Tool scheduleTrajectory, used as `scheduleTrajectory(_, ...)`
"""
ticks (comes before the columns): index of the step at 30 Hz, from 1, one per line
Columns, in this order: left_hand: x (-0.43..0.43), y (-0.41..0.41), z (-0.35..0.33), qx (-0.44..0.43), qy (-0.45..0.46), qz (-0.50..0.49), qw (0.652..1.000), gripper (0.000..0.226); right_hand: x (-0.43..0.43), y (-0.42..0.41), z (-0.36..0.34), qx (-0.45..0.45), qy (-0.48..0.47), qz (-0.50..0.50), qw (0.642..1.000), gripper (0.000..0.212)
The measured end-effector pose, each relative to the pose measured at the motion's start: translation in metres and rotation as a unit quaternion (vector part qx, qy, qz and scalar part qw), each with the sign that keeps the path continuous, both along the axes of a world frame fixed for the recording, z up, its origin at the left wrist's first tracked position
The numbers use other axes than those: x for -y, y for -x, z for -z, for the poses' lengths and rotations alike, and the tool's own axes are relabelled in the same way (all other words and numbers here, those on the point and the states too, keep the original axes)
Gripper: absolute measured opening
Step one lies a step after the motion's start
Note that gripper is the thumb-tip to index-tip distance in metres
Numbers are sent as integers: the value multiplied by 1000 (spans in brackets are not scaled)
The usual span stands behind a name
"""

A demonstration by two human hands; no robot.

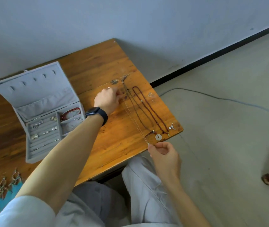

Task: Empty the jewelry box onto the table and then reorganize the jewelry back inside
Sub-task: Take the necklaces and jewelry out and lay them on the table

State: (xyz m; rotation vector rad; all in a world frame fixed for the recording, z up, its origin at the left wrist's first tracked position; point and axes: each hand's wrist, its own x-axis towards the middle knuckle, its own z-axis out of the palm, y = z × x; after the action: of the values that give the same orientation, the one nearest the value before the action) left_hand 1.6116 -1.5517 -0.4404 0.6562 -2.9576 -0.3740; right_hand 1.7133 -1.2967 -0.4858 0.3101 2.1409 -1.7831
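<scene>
thin chain point(135, 120) | left hand point(107, 99) pinches far end | right hand point(164, 153) pinches near end

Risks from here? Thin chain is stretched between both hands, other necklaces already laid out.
1. The thin chain, pinched taut between the left hand and the right hand, runs close beside the dark cord necklace; laid down carelessly, they could tangle.
2. The white disc pendant and the silver charm lie at the edge of the table, near the right hand; a brush might knock them to the floor.
</scene>
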Motion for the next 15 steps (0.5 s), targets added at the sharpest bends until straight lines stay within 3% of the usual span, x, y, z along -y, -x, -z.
scheduleTrajectory(5, 2, 11, 9, -25, -18, -11, 999, 16, 5, 9, 8, 25, 5, 12, 1000, 28)
scheduleTrajectory(15, 11, 9, 11, -58, -115, -27, 991, 18, 1, 1, 19, -10, 88, -1, 996, 28)
